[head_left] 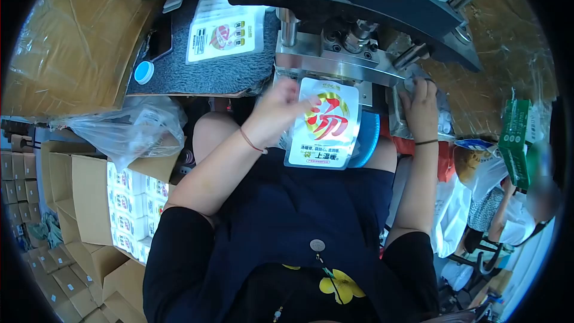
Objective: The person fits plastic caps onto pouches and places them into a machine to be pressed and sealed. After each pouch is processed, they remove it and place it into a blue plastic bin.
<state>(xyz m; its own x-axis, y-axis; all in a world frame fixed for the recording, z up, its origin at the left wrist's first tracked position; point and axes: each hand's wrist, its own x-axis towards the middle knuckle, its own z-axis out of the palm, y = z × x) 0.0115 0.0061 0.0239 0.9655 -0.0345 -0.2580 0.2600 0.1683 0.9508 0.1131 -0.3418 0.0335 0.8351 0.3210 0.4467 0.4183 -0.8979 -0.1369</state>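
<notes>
My left hand (276, 113) is slightly blurred and grips the left edge of a white flat pouch (326, 128) with large red and yellow characters. Its thumb lies over the printed front. The pouch hangs above my lap, just in front of the press machine's metal bar (341, 57). To the right, my right hand (422, 107) has its fingers curled down at a container of small, pale items in clear plastic (442, 121) beside the machine. What those fingers hold is hidden.
A stack of similar pouches (224, 36) lies on a blue-grey cloth (179, 78), with a phone (160, 37) and a blue cap (143, 72) nearby. An open carton (92, 197) of packed pouches stands at left. A green box (515, 137) and another person (517, 221) are at right.
</notes>
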